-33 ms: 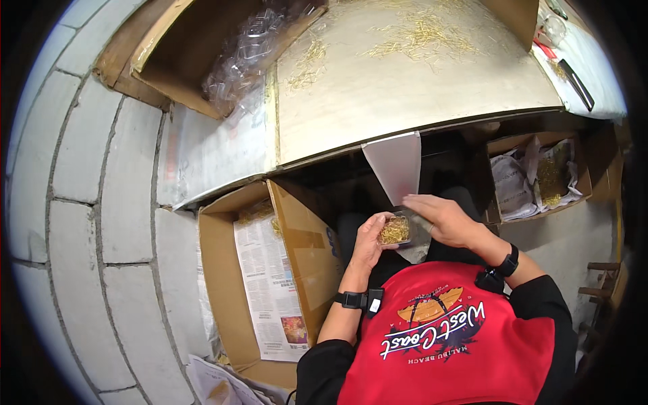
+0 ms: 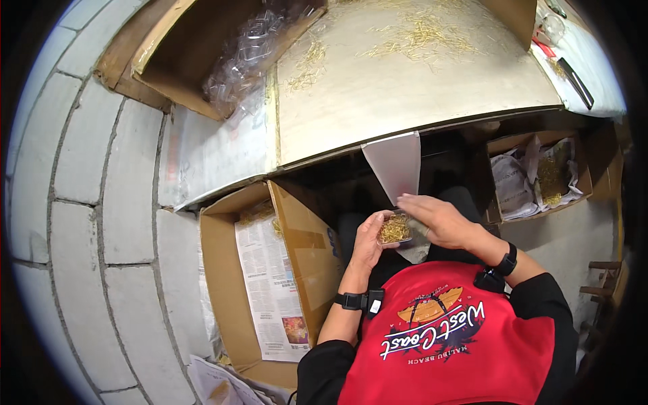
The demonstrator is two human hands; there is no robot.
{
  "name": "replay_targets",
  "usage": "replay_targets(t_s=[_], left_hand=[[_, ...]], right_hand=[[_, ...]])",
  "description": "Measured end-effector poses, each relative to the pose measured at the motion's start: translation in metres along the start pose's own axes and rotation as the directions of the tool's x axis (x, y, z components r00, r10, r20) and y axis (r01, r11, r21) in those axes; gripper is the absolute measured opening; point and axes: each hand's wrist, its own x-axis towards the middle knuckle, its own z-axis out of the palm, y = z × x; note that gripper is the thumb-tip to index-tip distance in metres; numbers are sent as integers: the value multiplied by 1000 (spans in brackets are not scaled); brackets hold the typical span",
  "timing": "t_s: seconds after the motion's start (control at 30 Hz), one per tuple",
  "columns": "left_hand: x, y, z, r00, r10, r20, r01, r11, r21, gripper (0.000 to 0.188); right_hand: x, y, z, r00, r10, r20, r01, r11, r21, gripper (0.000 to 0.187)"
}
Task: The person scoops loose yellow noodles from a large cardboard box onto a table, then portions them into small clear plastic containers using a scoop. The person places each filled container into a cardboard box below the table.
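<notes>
My left hand (image 2: 368,240) is closed round the side of a small clear plastic box (image 2: 409,235) above my lap. Thin gold-coloured pieces (image 2: 392,229), like short wires or pins, fill it in a tangle. At the box's right edge my right hand (image 2: 443,221) hovers, fingers stretched out and flat, partly covering that side. Nothing shows in the right hand; its palm is hidden. Below the hands lies a pale greyish sheet or bag (image 2: 414,252). Just beyond them, a white panel (image 2: 395,162) slopes down from the table edge.
Loose gold pieces (image 2: 425,40) lie scattered on the pale table (image 2: 405,101). A carton (image 2: 172,54) holds clear plastic boxes (image 2: 246,57). A newspaper-lined carton (image 2: 314,270) stands at my left, another carton (image 2: 496,196) at right. A black-handled tool (image 2: 576,84) lies far right.
My right hand has shifted slightly left, its fingertips nearer the box. The left hand and the box have barely moved.
</notes>
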Motion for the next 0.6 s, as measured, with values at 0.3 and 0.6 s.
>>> replay_targets(t_s=[0.3, 0.6], left_hand=[[-17, 26, 31, 979, 202, 20, -198, 970, -141, 32], [-16, 25, 23, 976, 216, -17, -217, 973, -80, 34]], right_hand=[[2, -15, 2, 981, -155, 117, 186, 922, -341, 50], [13, -21, -11, 983, -126, -137, 109, 986, -122, 54]])
